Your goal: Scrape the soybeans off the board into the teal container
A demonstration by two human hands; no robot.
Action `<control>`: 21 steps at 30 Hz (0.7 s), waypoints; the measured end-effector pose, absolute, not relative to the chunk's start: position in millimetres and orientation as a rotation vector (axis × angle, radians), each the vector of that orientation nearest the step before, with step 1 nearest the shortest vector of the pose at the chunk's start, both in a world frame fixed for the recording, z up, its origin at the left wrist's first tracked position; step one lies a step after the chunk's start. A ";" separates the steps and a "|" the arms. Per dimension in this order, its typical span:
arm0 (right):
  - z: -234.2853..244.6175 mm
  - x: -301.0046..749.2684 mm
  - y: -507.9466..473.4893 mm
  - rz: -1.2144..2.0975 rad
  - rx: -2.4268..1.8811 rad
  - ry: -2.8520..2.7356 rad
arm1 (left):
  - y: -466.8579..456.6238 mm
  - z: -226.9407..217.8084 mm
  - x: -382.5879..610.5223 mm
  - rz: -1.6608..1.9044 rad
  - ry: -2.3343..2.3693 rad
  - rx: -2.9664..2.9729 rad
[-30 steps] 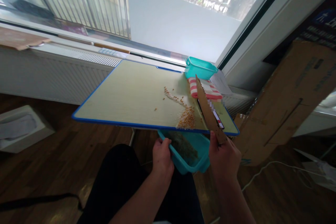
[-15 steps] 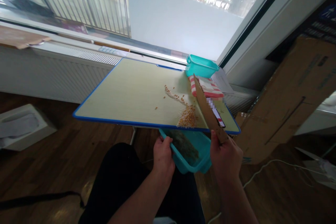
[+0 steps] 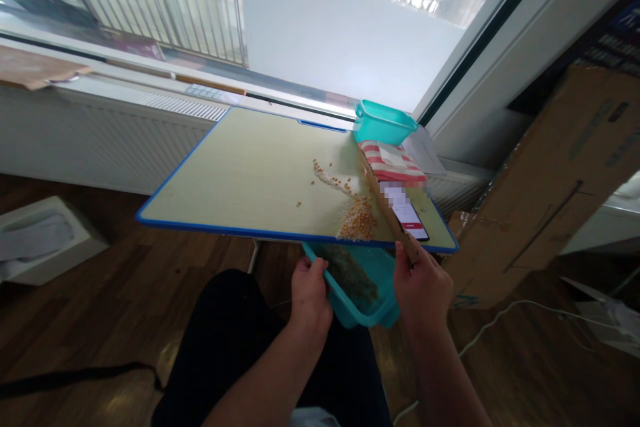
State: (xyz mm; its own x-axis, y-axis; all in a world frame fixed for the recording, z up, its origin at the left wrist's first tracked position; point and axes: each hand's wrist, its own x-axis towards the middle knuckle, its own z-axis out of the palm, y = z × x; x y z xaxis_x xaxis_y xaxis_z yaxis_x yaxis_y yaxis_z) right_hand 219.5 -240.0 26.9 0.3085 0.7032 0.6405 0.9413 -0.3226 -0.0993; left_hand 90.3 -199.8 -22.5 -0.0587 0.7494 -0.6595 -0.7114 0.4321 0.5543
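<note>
My left hand (image 3: 311, 290) grips the left rim of a turquoise plastic tub (image 3: 345, 303), held just under the table's front edge. Greyish-green matter (image 3: 353, 273) lies in the tub; its kind I cannot make out. My right hand (image 3: 424, 283) is closed on the near end of a long cardboard strip (image 3: 383, 197), which stands on edge across the table (image 3: 240, 173). Left of the strip, a heap of corn kernels (image 3: 356, 219) mixed with pale grains sits at the front edge. A thin trail of pale grains (image 3: 327, 178) with a few kernels runs back from it.
Right of the strip lie a phone (image 3: 407, 213) and a red-and-white striped cloth (image 3: 395, 163). A second turquoise tub (image 3: 383, 123) stands at the back right corner. Large cardboard boxes (image 3: 560, 180) are on the right, a radiator (image 3: 125, 140) and window behind. A white cable (image 3: 505, 313) crosses the floor.
The cardboard strip has turned more upright onto its edge and shifted left, showing more of the phone. My right hand has moved slightly left with it. The left hand and tub have barely moved.
</note>
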 end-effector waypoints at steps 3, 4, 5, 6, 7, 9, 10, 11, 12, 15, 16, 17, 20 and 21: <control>27.8 220.2 -239.9 -0.716 -2.113 -1.452 | -199.6 -21.8 90.1 1.181 1.109 0.041; 28.5 220.9 -240.7 -0.728 -2.110 -1.453 | -199.6 -21.6 90.0 1.180 1.105 0.040; 29.3 221.6 -241.7 -0.740 -2.107 -1.456 | -199.7 -21.3 90.0 1.180 1.099 0.041; 29.9 222.3 -242.8 -0.753 -2.105 -1.457 | -199.7 -21.2 90.0 1.181 1.094 0.042; 30.4 223.0 -243.9 -0.765 -2.107 -1.454 | -199.8 -21.1 90.0 1.182 1.091 0.044; 30.6 223.8 -245.5 -0.795 -2.108 -1.446 | -199.9 -21.2 90.3 1.185 1.086 0.045; 30.2 223.9 -245.8 -0.810 -2.106 -1.443 | -200.0 -21.4 90.6 1.186 1.086 0.044; 29.5 223.8 -245.8 -0.823 -2.104 -1.442 | -200.0 -21.8 90.9 1.188 1.085 0.042; 28.8 223.5 -245.4 -0.835 -2.103 -1.440 | -200.0 -22.3 91.2 1.190 1.085 0.040; 27.3 222.7 -242.5 -0.844 -2.106 -1.428 | -200.2 -24.1 91.6 1.186 1.086 0.037; 27.5 222.6 -241.2 -0.839 -2.109 -1.429 | -200.3 -24.6 91.5 1.185 1.087 0.035; 28.0 222.5 -239.8 -0.832 -2.111 -1.432 | -200.4 -24.9 91.3 1.186 1.087 0.034; 30.7 221.8 -235.9 -0.810 -2.120 -1.452 | -200.4 -25.0 90.3 1.195 1.079 0.032; 31.6 221.3 -234.9 -0.809 -2.120 -1.452 | -200.4 -24.8 90.0 1.196 1.075 0.033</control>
State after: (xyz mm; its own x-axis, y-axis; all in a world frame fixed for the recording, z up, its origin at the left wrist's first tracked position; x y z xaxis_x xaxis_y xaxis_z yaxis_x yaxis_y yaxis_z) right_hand 221.3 -234.9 31.6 0.2762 0.6769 0.6823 0.9365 -0.3492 -0.0327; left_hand 90.0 -200.4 -24.8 -0.0368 0.7576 -0.6517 -0.7288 0.4259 0.5362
